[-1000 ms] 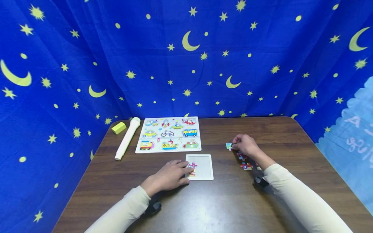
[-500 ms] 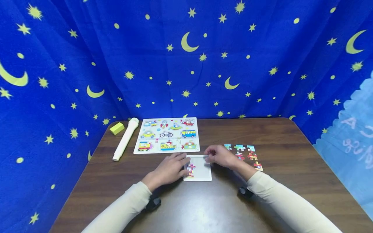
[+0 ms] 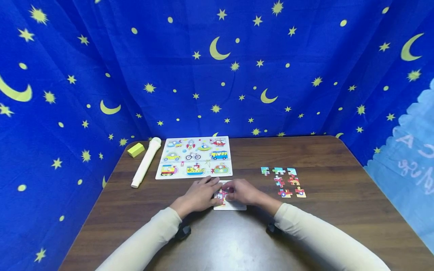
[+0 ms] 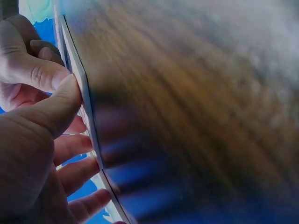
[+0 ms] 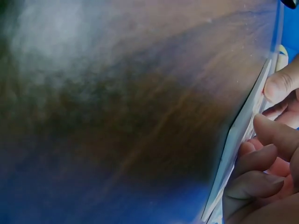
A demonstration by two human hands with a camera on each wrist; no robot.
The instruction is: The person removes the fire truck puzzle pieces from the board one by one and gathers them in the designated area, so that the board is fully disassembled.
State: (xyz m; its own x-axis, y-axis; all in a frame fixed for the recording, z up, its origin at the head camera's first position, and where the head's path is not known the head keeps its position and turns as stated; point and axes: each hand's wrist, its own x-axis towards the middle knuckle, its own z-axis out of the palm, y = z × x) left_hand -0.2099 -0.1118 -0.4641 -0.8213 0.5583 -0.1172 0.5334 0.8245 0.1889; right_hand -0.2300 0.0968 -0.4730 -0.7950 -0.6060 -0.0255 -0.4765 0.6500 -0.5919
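In the head view, a small white puzzle tray [image 3: 237, 206] lies on the table with red-and-white puzzle pieces [image 3: 221, 197] along its left side. My left hand [image 3: 199, 196] rests at the tray's left edge, fingers spread over the rim; its thumb lies near the lower left corner. From the right my right hand [image 3: 243, 192] reaches over the tray, fingers curled and fingertips down at the upper left. It pinches a puzzle piece, mostly hidden under the fingers. Both wrist views show the tray edge [image 4: 80, 70] side-on, with the fingertips of both hands close together.
Loose jigsaw pieces [image 3: 294, 181], several of them, lie in rough rows to the right. Behind the tray is a vehicle picture board [image 3: 193, 165]. A white stick-like thing [image 3: 145, 163] and a yellow block [image 3: 136, 149] lie at the back left. A blue starry curtain [image 3: 190, 75] hangs behind.
My right hand has moved left from the loose pieces to over the tray, bringing a puzzle piece. The left hand has stayed at the tray's left edge.
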